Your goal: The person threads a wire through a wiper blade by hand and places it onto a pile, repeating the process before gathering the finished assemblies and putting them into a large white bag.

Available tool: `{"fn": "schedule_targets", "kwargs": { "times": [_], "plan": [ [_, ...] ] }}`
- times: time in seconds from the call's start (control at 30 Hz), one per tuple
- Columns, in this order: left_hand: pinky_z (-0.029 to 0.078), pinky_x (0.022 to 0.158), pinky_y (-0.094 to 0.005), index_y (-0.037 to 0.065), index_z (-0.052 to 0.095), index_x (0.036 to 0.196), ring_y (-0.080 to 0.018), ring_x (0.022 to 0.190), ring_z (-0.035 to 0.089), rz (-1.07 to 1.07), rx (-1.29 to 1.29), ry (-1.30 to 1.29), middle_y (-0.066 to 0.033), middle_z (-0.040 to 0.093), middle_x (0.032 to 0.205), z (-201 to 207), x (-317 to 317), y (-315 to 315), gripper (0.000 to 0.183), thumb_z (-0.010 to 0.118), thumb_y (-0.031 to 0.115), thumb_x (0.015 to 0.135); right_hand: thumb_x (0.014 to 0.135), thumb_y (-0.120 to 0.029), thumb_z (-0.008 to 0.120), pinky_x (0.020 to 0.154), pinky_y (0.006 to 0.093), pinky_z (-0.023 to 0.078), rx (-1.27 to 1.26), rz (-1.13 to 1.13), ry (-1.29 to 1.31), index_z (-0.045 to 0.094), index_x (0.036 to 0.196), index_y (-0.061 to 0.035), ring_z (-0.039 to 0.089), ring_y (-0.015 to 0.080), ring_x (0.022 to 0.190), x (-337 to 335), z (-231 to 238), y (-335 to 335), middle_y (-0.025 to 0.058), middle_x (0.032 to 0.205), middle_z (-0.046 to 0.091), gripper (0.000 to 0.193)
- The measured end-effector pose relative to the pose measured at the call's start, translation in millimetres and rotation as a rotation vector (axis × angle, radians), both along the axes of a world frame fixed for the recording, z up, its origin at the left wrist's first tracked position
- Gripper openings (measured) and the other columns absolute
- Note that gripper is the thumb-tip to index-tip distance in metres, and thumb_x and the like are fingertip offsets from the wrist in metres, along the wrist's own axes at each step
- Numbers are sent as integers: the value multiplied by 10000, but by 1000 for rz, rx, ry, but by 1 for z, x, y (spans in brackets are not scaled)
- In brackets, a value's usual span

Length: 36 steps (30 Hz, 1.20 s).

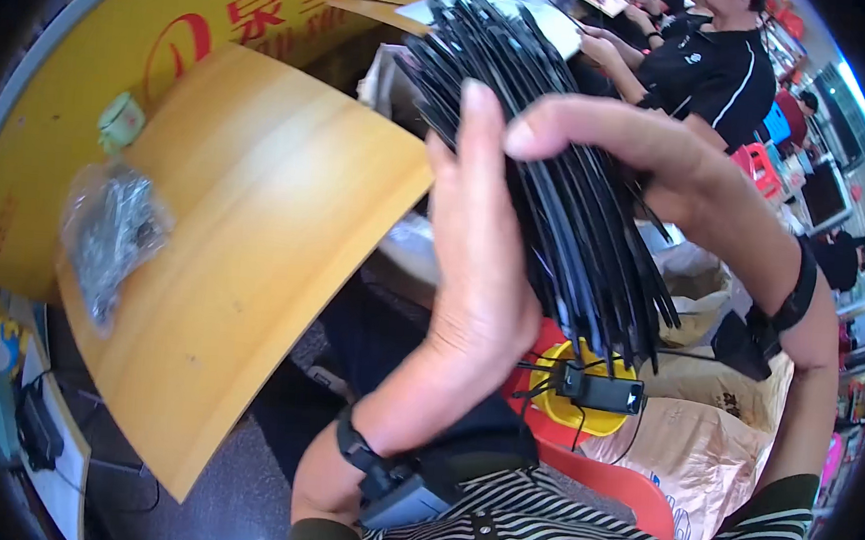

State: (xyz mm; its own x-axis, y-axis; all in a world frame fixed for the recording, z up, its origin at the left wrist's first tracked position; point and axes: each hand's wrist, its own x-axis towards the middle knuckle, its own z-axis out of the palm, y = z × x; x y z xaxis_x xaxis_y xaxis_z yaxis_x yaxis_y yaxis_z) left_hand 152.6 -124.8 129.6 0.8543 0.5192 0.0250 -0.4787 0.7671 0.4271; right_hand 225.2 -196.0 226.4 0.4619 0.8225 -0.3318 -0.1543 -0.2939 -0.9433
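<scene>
A thick bundle of thin, flat black strips (580,240) is raised in front of me, fanned slightly at its upper end. What the strips are made of or belong to, I cannot tell. My left hand (481,223) presses along the bundle's left side, thumb pointing up. From the right, my right hand (651,150) wraps over it, with its remaining fingers hidden behind the strips. Both hands grip the bundle between them. Below its lower end, a black box-shaped device (600,390) with thin cables lies over a yellow container (556,364).
A wooden tabletop (255,228) at left carries a clear plastic bag (114,233) and a pale green cup (121,123). A yellow panel (43,173) stands behind it. Brown paper sacking (701,439) and a red seat edge (618,484) are lower right. A person in black (717,79) works at far right.
</scene>
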Motion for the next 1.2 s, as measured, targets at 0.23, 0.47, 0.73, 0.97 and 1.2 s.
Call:
{"fn": "schedule_targets", "kwargs": {
  "times": [0.23, 0.47, 0.73, 0.97, 1.2],
  "plan": [
    [481, 771, -300, 64, 556, 1010, -155, 828, 597, 367, 274, 12, -50, 611, 941, 57, -60, 107, 351, 505, 386, 880, 765, 121, 439, 947, 285, 374, 787, 637, -1243, 434, 1244, 1, 511, 174, 1070, -36, 26, 63, 87, 1117, 556, 494],
    [491, 712, -274, 36, 560, 997, -136, 773, 598, 602, 545, 94, -47, 608, 867, 48, -86, 189, 554, 385, 550, 891, 644, -176, 739, 593, 240, 506, 291, 609, 124, 651, 732, -67, 590, 109, 591, -51, -7, 232, 12, 708, 642, 165],
    [307, 972, -306, -14, 256, 1322, -184, 1133, 397, 917, 1085, 457, -121, 412, 1238, -49, -97, 279, 540, 389, 306, 908, 530, -258, 815, 859, 310, 445, 587, 474, -140, 390, 1190, 19, 549, 193, 950, -51, -81, 290, 123, 1043, 553, 833],
    [373, 920, -292, 2, 266, 1289, -151, 1076, 439, 766, 988, 417, -71, 425, 1197, -56, -92, 260, 821, 758, 7, 631, 620, -253, 753, 791, 352, 477, 903, 231, -845, 392, 1142, -93, 595, 307, 918, -40, -131, 296, 148, 980, 577, 654],
    [335, 1020, -349, 71, 210, 1377, -229, 1231, 349, 721, 991, 106, -115, 313, 1354, -75, -99, 230, 963, 773, 16, 597, 542, -202, 777, 907, 373, 402, 1041, 317, -935, 442, 1128, -93, 512, 293, 1021, -37, -170, 284, 118, 1069, 536, 684]
  ]
}}
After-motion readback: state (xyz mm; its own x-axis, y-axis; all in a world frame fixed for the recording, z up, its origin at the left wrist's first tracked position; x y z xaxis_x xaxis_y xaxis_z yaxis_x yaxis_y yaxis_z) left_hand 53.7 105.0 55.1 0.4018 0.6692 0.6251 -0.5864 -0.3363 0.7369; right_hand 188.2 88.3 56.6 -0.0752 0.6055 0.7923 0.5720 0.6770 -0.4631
